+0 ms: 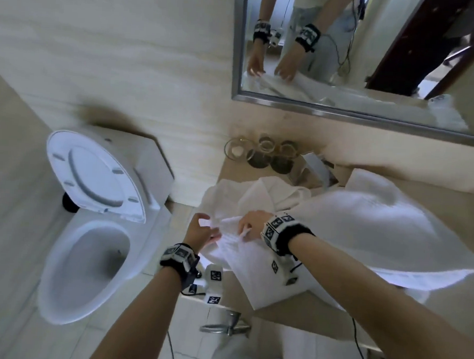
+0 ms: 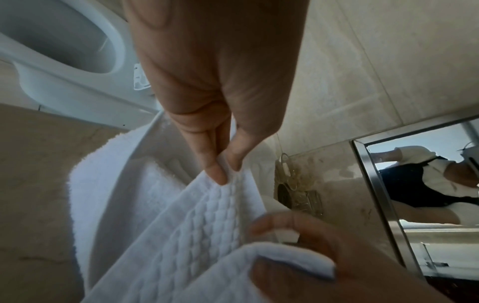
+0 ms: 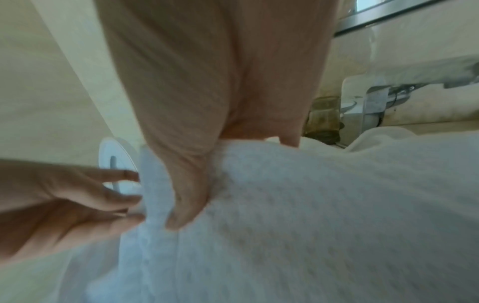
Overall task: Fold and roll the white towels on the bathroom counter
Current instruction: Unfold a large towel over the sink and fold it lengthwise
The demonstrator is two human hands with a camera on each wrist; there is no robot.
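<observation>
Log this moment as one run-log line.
stage: folding | left hand: pinches waffle towel edge | right hand: grips same towel | place: counter

The towel (image 2: 197,235) is white with a raised waffle weave of small bumps in rows; a second towel (image 1: 366,229) to its right is plain fluffy white. The bench (image 1: 450,203) is beige, mottled like stone. The wall (image 1: 126,61) is cream with faint wavy bands. The toilet (image 1: 87,253) on the left is white. The mirror (image 1: 238,40) has a silver-grey frame. Both wristbands (image 1: 279,233) are black, bearing black-and-white square markers. The far glasses (image 1: 265,150) are clear with gold rims.
</observation>
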